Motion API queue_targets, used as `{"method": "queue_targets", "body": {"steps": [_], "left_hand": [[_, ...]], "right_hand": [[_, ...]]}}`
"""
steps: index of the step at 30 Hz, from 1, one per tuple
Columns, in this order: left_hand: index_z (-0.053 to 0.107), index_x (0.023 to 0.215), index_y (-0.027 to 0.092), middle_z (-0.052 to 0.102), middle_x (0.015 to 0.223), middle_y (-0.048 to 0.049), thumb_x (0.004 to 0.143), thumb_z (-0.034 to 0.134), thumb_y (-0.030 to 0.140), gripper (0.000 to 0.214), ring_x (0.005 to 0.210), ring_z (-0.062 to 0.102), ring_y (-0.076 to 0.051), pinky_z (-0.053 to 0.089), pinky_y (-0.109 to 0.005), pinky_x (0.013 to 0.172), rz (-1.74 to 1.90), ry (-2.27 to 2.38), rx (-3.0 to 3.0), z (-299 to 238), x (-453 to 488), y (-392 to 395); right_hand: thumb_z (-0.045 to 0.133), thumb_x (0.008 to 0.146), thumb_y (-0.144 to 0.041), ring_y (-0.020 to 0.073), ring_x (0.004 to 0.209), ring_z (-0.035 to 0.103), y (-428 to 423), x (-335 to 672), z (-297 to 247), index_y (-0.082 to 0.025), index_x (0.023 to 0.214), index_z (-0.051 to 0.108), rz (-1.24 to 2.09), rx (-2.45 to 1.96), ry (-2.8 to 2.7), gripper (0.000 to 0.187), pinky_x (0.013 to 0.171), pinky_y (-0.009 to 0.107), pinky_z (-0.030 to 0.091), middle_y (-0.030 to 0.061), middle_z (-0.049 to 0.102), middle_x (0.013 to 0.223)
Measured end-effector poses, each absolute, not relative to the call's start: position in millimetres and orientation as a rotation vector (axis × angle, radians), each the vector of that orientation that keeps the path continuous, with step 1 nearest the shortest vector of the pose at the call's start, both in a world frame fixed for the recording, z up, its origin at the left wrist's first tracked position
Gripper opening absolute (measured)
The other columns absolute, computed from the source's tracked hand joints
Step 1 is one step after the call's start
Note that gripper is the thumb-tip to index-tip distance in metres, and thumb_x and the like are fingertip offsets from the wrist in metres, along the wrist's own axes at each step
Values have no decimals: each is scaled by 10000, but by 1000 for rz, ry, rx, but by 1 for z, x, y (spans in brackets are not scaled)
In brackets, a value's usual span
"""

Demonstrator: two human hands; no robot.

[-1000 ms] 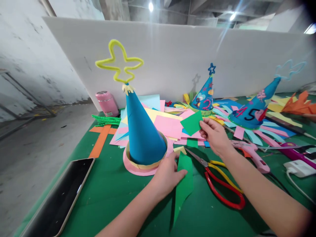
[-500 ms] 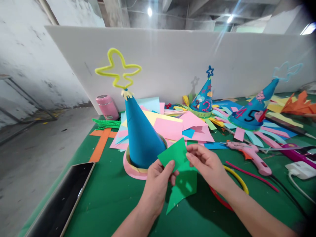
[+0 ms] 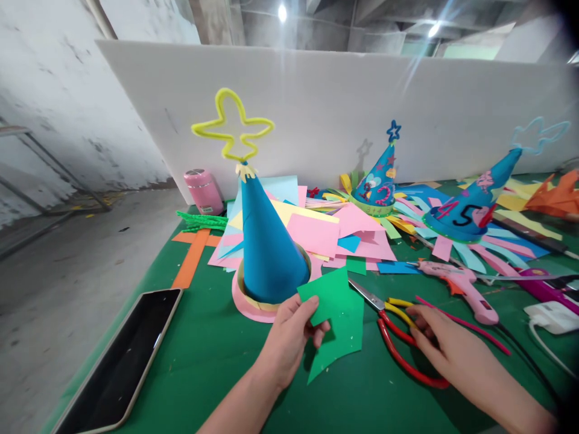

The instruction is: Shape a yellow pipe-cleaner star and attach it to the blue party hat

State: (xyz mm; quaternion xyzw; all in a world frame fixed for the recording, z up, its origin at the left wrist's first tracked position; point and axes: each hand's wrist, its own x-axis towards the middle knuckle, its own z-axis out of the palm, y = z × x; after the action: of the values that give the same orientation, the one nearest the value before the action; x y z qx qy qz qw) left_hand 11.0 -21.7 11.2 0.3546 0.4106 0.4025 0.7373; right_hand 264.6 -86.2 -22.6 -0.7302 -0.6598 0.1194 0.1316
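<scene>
My left hand [image 3: 294,331] pinches a piece of green paper [image 3: 339,325] by its left side, thumb on top. The paper has an angular outline with a pointed lower tip; whether it is one sheet or two overlapping I cannot tell. At right, a pair of scissors [image 3: 377,301] with one yellow and one red handle lies on the table, blades close together and aimed at the paper. My right hand [image 3: 441,337] has its fingers curled at the yellow handle. Behind my left hand stands a blue paper cone hat [image 3: 271,253] with a pink brim and a yellow pipe-cleaner shape on top.
A phone [image 3: 122,361] lies at left on the green table [image 3: 194,374]. Behind are paper sheets [image 3: 312,235], green pipe cleaners [image 3: 201,222], a pink canister [image 3: 203,191] and two decorated hats [image 3: 375,184]. A pink glue gun [image 3: 461,286] and a charger [image 3: 549,316] lie right.
My right hand has left the green paper and moved right and down to the scissors' yellow handle. My left hand still holds the paper. The view has shifted slightly.
</scene>
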Motion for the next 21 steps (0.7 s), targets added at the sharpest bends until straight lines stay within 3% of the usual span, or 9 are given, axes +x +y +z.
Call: {"method": "queue_targets", "body": {"steps": [5, 8, 11, 17, 21], "left_hand": [[488, 682, 157, 547, 525, 22, 776, 532, 331, 203, 408, 469, -77, 315, -192, 384, 918, 872, 676, 12, 10, -19], [502, 679, 153, 540, 549, 20, 767, 547, 337, 208, 467, 511, -95, 328, -190, 382, 953, 850, 640, 11, 8, -17], [517, 679, 147, 538, 561, 13, 769, 548, 330, 206, 518, 534, -111, 338, -188, 384, 979, 818, 636, 11, 7, -16], [541, 687, 135, 556, 557, -5, 757, 553, 345, 222, 509, 528, -117, 344, -194, 380, 976, 833, 644, 17, 7, -14], [546, 665, 142, 569, 548, 0, 735, 581, 340, 213, 507, 537, -113, 350, -189, 388, 1011, 872, 683, 29, 4, -11]], "right_hand": [[371, 808, -304, 254, 637, 637, -76, 265, -18, -198, 861, 534, 397, -2192, -1974, 202, 535, 350, 478, 82, 662, 773], [390, 806, -377, 297, 873, 620, -83, 272, -23, -200, 997, 530, 466, -2087, -1820, 295, 719, 421, 487, 116, 652, 983], [454, 766, -442, 308, 1078, 519, -93, 276, -22, -229, 1053, 547, 647, -1967, -1510, 370, 837, 404, 465, 101, 585, 1159], [594, 654, -511, 285, 996, 579, -109, 266, -10, -276, 1052, 585, 1418, -1550, -644, 462, 770, 349, 512, 72, 557, 1207], [752, 477, -444, 220, 747, 646, -113, 243, -15, -278, 975, 627, 1680, -1331, -432, 539, 587, 264, 519, 64, 669, 906]]}}
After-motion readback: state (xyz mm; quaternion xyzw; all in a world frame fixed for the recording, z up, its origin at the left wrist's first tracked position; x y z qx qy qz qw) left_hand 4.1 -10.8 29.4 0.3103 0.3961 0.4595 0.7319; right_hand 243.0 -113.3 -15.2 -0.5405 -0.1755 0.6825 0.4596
